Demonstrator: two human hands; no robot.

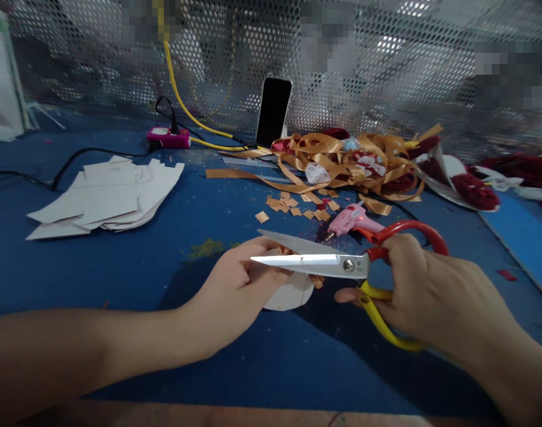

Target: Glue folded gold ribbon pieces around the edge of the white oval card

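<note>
Pink glue gun point(347, 220) taken as landmark. Scissors point(318, 263) lie across its near side, blades parted; right hand point(449, 287) grips their red and yellow handles. Left hand point(229, 284), nearer the wearer and left of the gun, is closed in a pinch on a rounded white card piece point(292, 298) with brown ribbon bits point(317, 281), presumably steadying it by the blades. Loose ribbon squares point(283, 203) sit left of the gun, probably for easy reach.
</note>
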